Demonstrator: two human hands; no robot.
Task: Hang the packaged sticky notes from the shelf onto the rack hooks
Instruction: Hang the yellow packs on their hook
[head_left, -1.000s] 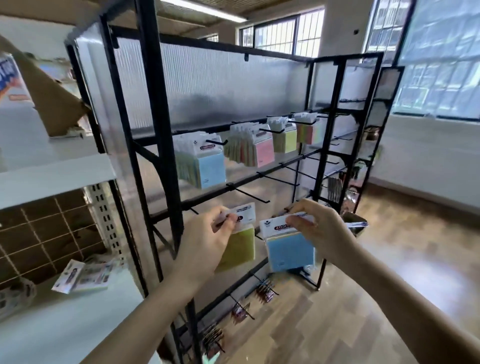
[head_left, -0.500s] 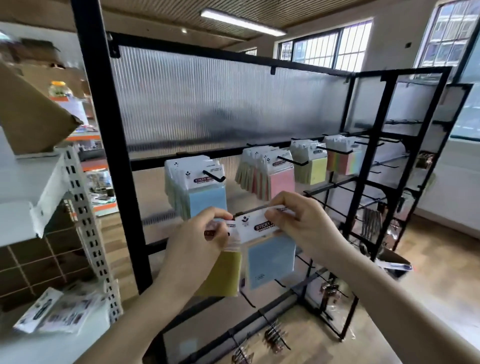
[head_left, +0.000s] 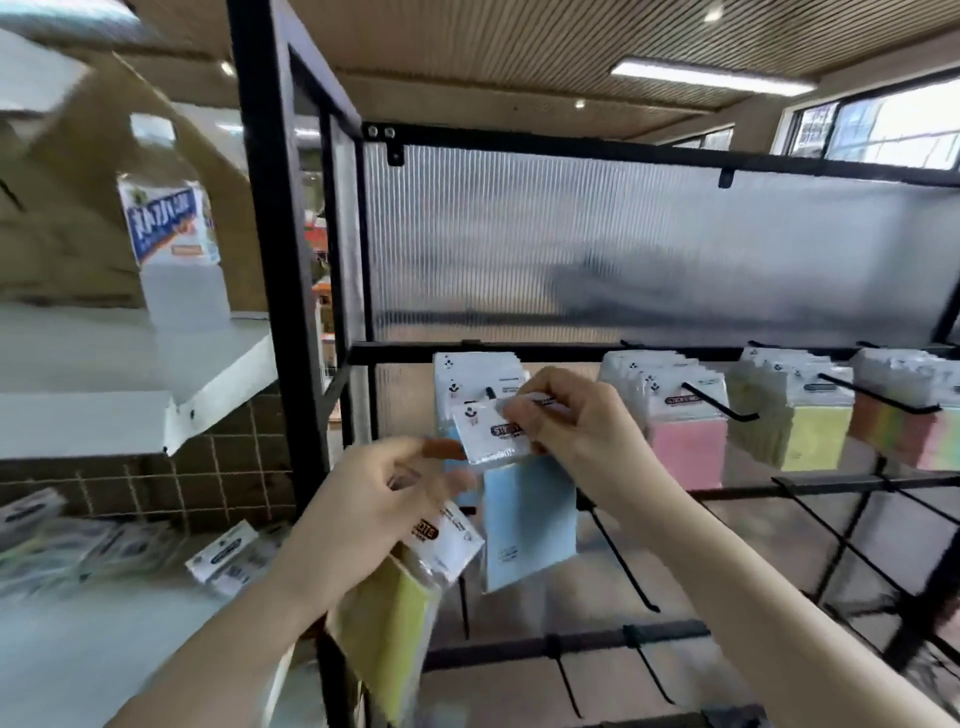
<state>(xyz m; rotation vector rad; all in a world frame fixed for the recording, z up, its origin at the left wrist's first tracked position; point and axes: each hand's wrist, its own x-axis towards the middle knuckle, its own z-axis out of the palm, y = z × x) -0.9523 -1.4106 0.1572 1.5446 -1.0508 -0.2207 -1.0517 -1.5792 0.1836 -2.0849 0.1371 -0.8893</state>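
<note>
1. Right hand (head_left: 576, 431) raised in front of the black rack (head_left: 275, 260), fingers curled and pinching the white header card of the blue sticky-note pack (head_left: 524, 519); pack hanging below the fingers, tilted slightly, its header up against the first hook (head_left: 489, 391) of the top rail; cannot tell whether the hook is through the card's hole.

2. Left hand (head_left: 374, 514) lower and nearer the camera, just left of the blue pack, fingers curled round the header of the yellow sticky-note pack (head_left: 389, 623); yellow pad dangling below the wrist, slanted, in front of the rack's corner post; fingertips blurred by motion.

3. Two held packs close together, apart from each other as far as can be seen; blue one higher and farther in, yellow one lower and nearer.

4. Behind the blue pack, a stack of blue packs (head_left: 472, 374) already on that first hook; to the right along the same rail, pink packs (head_left: 680, 436), then yellow packs (head_left: 810, 431), then multicoloured packs (head_left: 914, 426), each on its own hook.

5. Lower rails with bare black hooks (head_left: 623, 566) sticking forward.

6. At left, white shelf (head_left: 104, 649) with loose sticky-note packs (head_left: 228, 558) lying flat, well apart from both hands; upper shelf (head_left: 83, 415) above, carrying a blurred white box (head_left: 171, 228) with blue print.
</note>
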